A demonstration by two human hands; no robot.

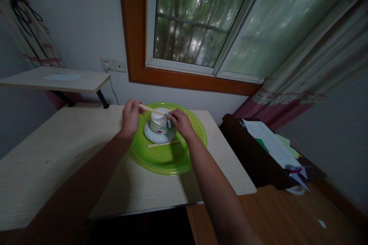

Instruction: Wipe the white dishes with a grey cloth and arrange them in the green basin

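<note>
The left hand (131, 116) is gripping one end of the chopsticks (152, 110) with its fingers. The right hand (182, 124) is holding its fingers bent at the other end; whether they are gripping it, I cannot tell. Below the fingers, stacked bowls (157, 125) are standing on a plate (159, 138), with more chopsticks (166, 143) lying just beside, on a tray (165, 162).

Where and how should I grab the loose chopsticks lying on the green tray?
Probably pinch the loose chopsticks from above toward their left end, coming in from the tray's near side. They lie flat and thin on the green tray, with the saucer just beyond them, and in this view their right end runs up to the right forearm.
</note>
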